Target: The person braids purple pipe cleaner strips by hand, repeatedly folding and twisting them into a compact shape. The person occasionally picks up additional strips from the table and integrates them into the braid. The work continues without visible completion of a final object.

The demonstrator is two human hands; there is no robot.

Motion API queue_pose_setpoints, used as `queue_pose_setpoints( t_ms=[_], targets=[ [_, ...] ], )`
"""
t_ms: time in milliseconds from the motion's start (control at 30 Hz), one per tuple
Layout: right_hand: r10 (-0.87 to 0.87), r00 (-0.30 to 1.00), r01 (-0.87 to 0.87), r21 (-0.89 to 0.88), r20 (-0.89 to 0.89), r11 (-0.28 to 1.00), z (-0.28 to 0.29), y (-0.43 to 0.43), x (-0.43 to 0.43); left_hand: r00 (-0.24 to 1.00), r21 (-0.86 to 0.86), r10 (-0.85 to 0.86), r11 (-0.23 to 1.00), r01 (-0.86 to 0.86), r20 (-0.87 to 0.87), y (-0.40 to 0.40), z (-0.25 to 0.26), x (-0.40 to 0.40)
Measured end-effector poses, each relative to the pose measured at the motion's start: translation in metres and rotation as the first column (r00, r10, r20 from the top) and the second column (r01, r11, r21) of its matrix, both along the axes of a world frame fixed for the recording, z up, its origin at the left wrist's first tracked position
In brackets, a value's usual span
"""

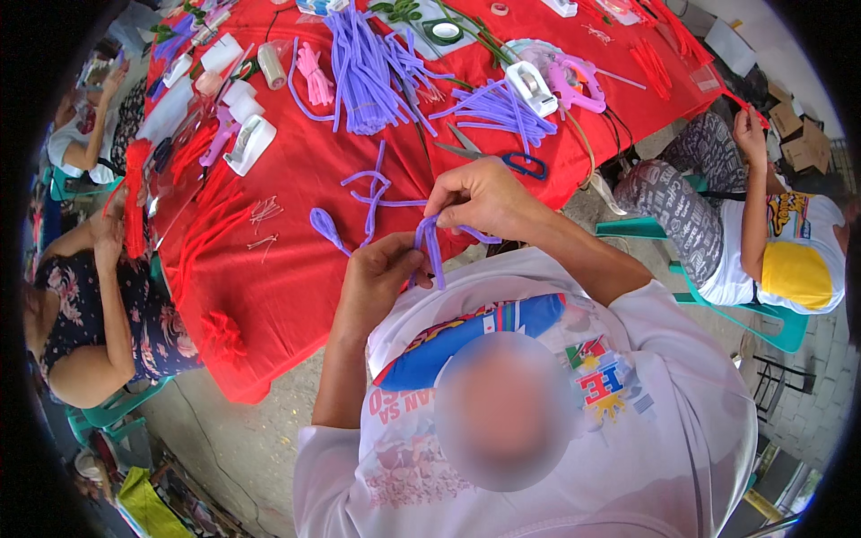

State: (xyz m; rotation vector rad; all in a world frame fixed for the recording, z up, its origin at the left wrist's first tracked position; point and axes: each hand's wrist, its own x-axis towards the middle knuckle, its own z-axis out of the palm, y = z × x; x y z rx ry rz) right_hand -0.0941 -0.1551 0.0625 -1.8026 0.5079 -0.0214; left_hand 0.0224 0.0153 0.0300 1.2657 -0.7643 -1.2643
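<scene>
Just over the near edge of the red-covered table, my left hand (383,269) pinches bent purple pipe cleaners (430,249) between thumb and fingers. My right hand (484,195) grips the upper part of the same purple bundle, its thumb and forefinger close together. One purple end sticks out beneath the right hand. On the cloth beyond lie loose bent purple pipe cleaners (377,195) and a looped purple piece (325,225). Scissors with dark blue handles (525,165) rest, blades apart, beyond my right hand.
A large purple pipe cleaner bundle (366,81), a smaller purple pile (504,114), a white tape dispenser (531,87) and a pink glue gun (575,81) lie farther back. Red pipe cleaners (208,228) spread leftward. Co-workers sit at left and right, handling red pieces.
</scene>
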Motion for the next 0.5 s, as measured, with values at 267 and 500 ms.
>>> queue_pose_setpoints(
  t_ms=[267,500],
  targets=[
    [0.048,0.982,-0.002,-0.244,0.183,0.97,-0.004,0.01,0.001,0.957,0.047,0.252,0.964,-0.261,0.145,-0.012,-0.009,-0.01],
    [0.034,0.983,0.011,-0.239,0.182,0.971,0.0,0.014,0.0,0.874,0.011,0.219,0.969,-0.248,0.433,-0.015,-0.006,-0.006]
  ],
)
